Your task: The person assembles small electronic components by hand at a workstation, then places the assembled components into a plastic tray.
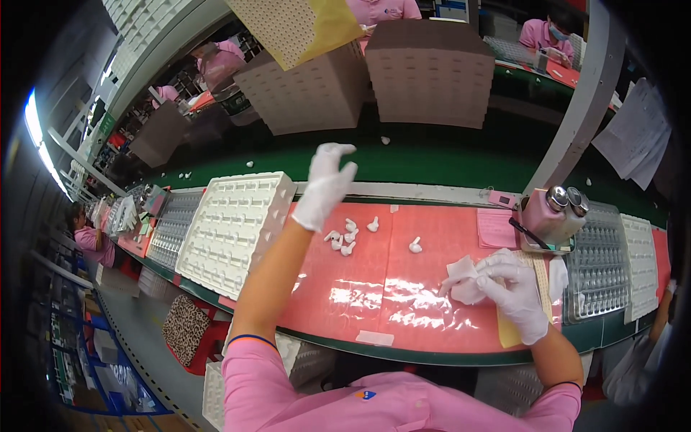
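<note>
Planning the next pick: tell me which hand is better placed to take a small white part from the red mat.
Left. The left hand is raised, open and empty, just above the cluster of small white parts. The right hand holds a white wipe, farther away.

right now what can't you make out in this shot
Head view only:
- Left hand: raised with its back to the camera, so whether it holds anything is hidden.
- Right hand: holds a white wipe; anything inside the wipe is covered.
- Small white parts on the red mat: too small to identify.
- Clear tray: glare hides whether its pockets are filled.
- White moulded tray: pocket contents not discernible.
</note>
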{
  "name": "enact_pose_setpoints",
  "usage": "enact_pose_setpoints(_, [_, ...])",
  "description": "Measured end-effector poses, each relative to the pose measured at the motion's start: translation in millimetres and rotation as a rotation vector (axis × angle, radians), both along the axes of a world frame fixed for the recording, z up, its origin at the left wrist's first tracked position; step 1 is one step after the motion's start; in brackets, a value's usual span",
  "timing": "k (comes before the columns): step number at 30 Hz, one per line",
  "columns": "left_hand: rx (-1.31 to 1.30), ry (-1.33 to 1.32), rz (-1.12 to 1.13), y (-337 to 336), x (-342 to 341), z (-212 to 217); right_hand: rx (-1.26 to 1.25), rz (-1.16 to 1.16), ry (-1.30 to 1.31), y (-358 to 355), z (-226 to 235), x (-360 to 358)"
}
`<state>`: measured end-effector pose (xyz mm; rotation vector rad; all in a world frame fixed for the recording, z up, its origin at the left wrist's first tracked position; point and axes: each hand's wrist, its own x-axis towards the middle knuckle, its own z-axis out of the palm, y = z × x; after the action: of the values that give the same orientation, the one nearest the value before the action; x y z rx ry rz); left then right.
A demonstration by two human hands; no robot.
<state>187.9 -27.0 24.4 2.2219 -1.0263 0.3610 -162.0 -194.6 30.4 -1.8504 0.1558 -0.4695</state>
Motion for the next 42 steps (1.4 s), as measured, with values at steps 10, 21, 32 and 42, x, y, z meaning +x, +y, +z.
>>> enact_pose_setpoints(10, [0.021, -0.138, -0.138, -98, 83, -63, 0.088, -0.02, -0.003, -15, -12, 1])
enact_pose_setpoints(21, [0.253, -0.004, -0.199, -125, 13, -26, 0.154, -0.092, 0.085, 1, -10, 3])
enact_pose_setpoints(32, [-0.018, -0.271, -0.583, 20, -125, -12, 0.396, -0.231, 0.048, 13, 46, 1])
enact_pose_setpoints(42, [-0.458, 1.142, -0.461, 84, -226, -4, -0.427, -0.873, -0.315, -54, 66, -39])
